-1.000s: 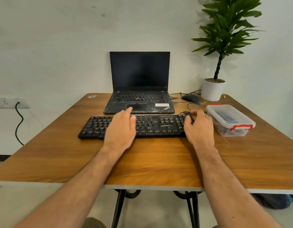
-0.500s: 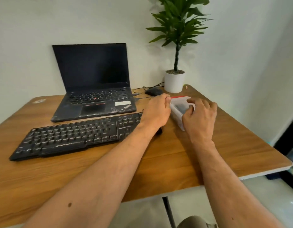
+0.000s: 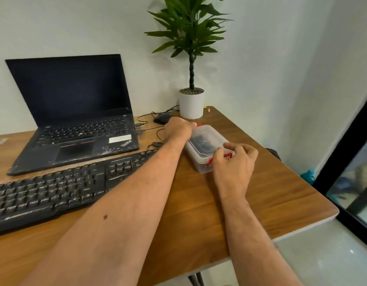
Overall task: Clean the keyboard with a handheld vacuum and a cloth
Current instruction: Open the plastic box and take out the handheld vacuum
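Wooden desk [image 3: 250,203] against a white wall: I judge I am unlatching the clear lidded box [image 3: 207,147], my right hand [image 3: 235,159] pinching its near red clasp [image 3: 219,158], my left hand [image 3: 178,129] at its far end, grip hidden, before lifting the lid, while the dusty black keyboard [image 3: 54,188] lies just left of the box.

Laptop [image 3: 75,120], mouse [image 3: 162,118], potted plant [image 3: 191,104] on table [image 3: 261,193].
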